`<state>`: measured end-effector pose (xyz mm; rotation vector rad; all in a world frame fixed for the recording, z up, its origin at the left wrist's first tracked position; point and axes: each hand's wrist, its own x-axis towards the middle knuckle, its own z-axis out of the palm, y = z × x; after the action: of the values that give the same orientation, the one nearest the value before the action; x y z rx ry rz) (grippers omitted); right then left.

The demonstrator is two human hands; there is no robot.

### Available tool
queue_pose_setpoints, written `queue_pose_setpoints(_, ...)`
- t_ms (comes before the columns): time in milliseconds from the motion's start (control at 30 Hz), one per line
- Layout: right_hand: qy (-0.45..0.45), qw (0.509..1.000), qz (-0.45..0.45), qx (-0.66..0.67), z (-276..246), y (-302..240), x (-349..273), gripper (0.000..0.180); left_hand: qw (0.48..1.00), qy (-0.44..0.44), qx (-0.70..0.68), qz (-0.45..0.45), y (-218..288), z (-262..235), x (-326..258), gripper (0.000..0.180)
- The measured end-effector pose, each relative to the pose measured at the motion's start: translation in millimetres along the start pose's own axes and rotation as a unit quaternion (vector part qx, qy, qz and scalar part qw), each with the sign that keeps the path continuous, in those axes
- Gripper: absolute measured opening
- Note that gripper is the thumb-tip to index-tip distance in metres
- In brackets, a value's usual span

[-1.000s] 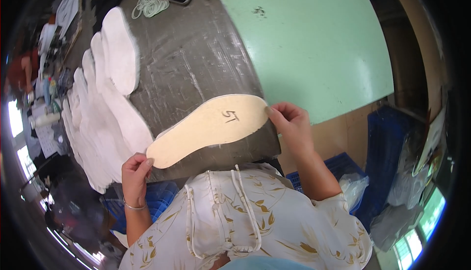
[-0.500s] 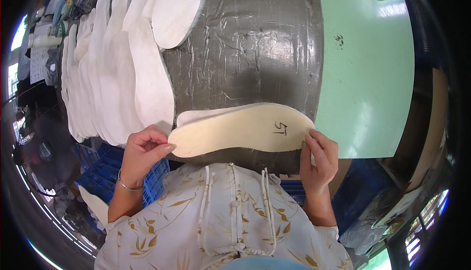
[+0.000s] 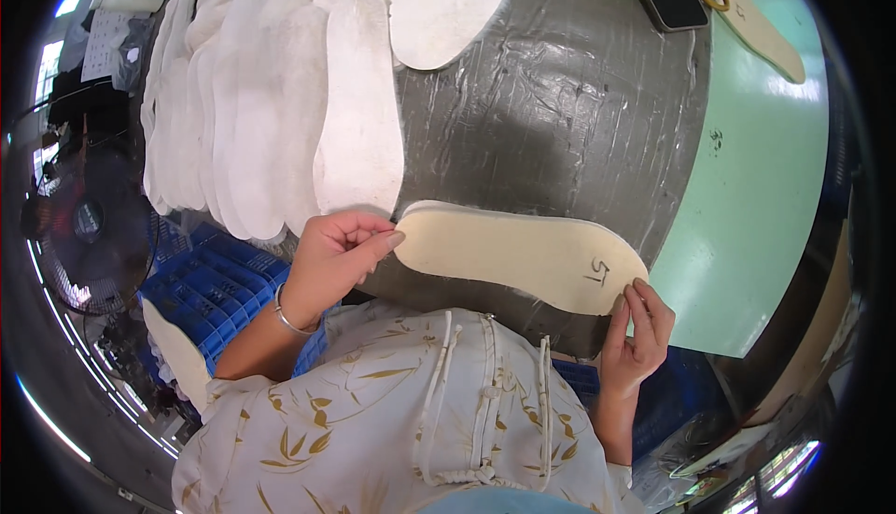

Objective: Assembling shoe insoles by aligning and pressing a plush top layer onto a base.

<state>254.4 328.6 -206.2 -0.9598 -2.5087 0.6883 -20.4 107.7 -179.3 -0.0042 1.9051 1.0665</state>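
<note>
Through the head view I watched the pairing of a cream insole board with a pale insole, whose white edge showed along the far side beneath it. The left hand was pinched on the narrow end, thumb against fingers; the right hand had its thumb and fingertips closed on the wide end, near a dark handwritten mark. The pair lay crosswise over the near edge of the dark tabletop, close to the wearer's body; I could not tell whether it rested there or was held slightly up.

I judged the step to be lining up the two outlines. The next move, to my mind, called for easing the far edges flush while both ends stayed gripped. The overlapping white insoles lay to the left, just beyond the left hand, and the green sheet to the right.
</note>
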Motion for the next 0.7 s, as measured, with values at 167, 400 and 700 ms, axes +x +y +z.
queue_pose_setpoints(167, -0.004, 1.000, 0.000, -0.001, 2.5, -1.5, 1.1, 0.017, 1.000, 0.004, -0.001, -0.004, -5.9, 2.1, 2.9, 0.010)
queue_pose_setpoints(400, -0.007, 1.000, -0.007, -0.009, 3.5, -1.0, 1.1, 0.017, 1.000, 0.008, -0.011, -0.004, -14.2, 7.2, 7.4, 0.012)
queue_pose_setpoints(700, -0.006, 1.000, -0.008, -0.013, 3.7, 2.8, -0.4, 0.019, 0.995, 0.044, 0.027, 0.086, -22.2, 16.0, 7.6, 0.009)
